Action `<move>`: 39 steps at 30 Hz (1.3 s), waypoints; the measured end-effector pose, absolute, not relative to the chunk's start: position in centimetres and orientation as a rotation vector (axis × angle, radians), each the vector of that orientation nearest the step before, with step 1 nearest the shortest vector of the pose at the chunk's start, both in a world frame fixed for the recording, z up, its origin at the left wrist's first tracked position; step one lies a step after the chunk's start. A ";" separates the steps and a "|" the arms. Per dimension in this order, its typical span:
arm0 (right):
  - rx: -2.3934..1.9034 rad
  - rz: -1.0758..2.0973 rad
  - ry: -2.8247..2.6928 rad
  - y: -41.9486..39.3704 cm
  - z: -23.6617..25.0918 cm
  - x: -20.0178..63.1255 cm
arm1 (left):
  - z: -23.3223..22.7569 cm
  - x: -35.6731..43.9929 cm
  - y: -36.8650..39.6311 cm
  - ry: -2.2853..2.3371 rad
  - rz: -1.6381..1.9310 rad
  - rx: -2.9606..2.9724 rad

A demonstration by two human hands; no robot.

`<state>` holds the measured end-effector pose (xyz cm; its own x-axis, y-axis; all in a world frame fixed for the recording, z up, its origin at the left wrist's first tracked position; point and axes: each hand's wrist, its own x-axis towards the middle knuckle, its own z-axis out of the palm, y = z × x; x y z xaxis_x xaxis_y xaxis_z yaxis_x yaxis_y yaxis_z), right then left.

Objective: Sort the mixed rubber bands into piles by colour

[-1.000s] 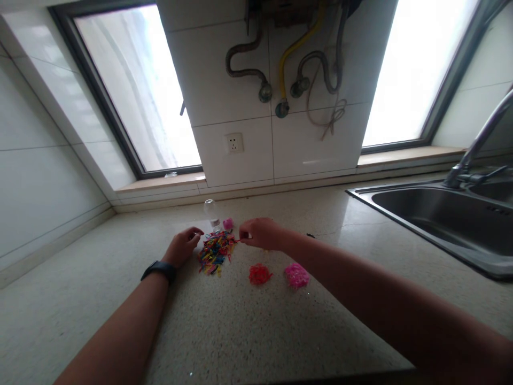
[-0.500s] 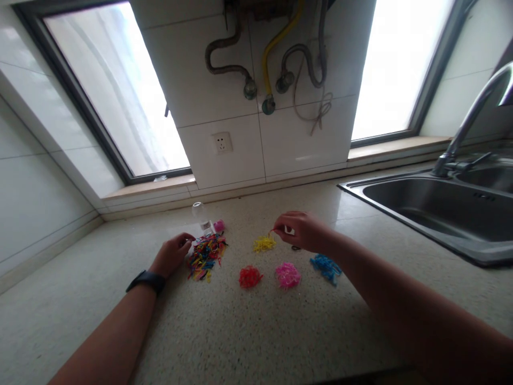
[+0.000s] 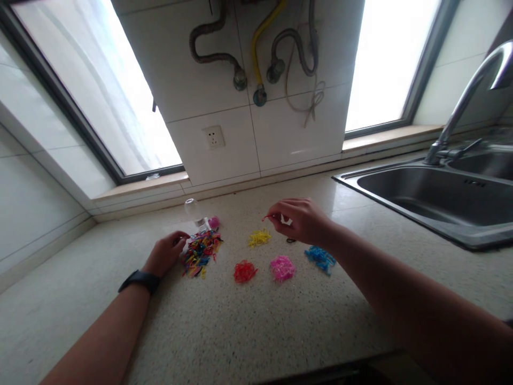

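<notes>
While the right hand [image 3: 300, 220] pinches a small red band [image 3: 266, 217] above the yellow pile [image 3: 258, 237], the mixed pile [image 3: 199, 251] lies just beside the left hand [image 3: 166, 253]. Its fingers curl loosely, touching that pile's edge.

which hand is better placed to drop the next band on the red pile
Right. The right hand already pinches a red band above the sorted piles, near the red pile. The left hand rests by the mixed pile.

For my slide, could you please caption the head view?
Right hand pinches a small red band above sorted colour piles; left hand rests by the mixed pile.
</notes>
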<state>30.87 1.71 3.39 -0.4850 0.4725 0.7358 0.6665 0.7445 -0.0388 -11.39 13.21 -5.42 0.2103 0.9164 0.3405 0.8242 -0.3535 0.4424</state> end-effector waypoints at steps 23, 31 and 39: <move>-0.789 -0.281 -2.150 0.9 3.4 30.2 | -5.4 -11.4 13.2 1.680 0.825 2.320; -0.739 -0.290 -2.141 0.7 3.4 29.9 | -5.2 -11.3 13.0 1.682 0.793 2.329; -0.722 -0.275 -2.165 0.8 3.0 29.7 | -5.2 -11.3 13.0 1.668 0.802 2.332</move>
